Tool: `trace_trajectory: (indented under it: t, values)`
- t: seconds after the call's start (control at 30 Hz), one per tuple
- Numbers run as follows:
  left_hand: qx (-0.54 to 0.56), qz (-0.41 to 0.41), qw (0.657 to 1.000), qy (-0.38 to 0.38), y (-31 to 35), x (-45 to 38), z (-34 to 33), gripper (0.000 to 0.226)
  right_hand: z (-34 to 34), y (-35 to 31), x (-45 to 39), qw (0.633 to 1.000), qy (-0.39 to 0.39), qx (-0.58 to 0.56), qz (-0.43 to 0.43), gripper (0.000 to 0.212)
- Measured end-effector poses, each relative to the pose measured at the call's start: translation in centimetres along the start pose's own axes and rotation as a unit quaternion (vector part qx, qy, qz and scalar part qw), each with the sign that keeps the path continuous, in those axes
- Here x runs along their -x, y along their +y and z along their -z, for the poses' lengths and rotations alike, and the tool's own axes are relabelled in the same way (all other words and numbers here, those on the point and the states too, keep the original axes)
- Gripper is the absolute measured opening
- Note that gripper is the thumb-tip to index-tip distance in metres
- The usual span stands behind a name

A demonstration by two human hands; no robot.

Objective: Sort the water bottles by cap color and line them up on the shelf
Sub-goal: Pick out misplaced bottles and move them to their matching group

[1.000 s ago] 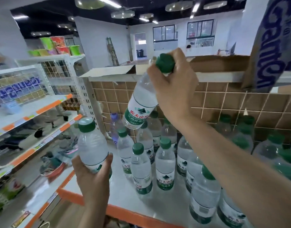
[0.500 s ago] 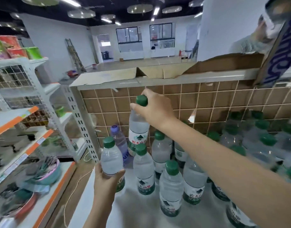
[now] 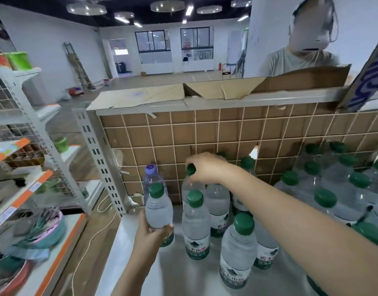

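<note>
Green plastic shows between our right fingertips, which pinch the cap of a rear bottle; a second ago our right hand held it tilted high in the air, and now it hangs upright, down among the standing green-capped bottles against the brown tiled back panel. We cannot tell whether its base has reached the shelf. Our left hand still wraps the lower body of a second green-capped bottle, now brought in over the shelf's left end, just in front of the lone purple-capped bottle by that panel. We judge one placement nearly done, the next waiting its turn.
</note>
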State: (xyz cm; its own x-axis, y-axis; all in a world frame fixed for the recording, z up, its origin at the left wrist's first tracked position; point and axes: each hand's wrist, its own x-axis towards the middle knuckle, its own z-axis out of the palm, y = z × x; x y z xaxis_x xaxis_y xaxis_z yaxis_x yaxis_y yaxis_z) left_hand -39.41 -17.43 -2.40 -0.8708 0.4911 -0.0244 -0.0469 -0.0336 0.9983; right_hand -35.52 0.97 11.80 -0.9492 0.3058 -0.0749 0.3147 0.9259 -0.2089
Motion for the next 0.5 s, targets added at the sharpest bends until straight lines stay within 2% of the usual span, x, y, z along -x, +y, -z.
trace_trajectory:
  t: [0.17,0.3,0.4,0.5]
  values:
    - [0.013,0.014,1.000,-0.013,1.0,-0.6,0.8,0.080,-0.4,0.4,-0.3,0.999,-0.011,-0.040,-0.004,0.022]
    - [0.034,0.005,0.999,-0.011,2.8,-1.7,1.3,0.066,-0.3,0.4,0.1,0.999,-0.015,-0.032,-0.004,0.025]
    - [0.033,0.007,0.999,0.025,4.5,-3.5,1.8,0.048,0.4,0.1,0.6,0.998,0.002,-0.055,0.003,0.043]
    - [-0.059,0.010,0.997,0.048,5.8,-6.0,2.4,0.034,0.9,-0.4,0.9,0.994,0.061,-0.085,0.014,0.041]
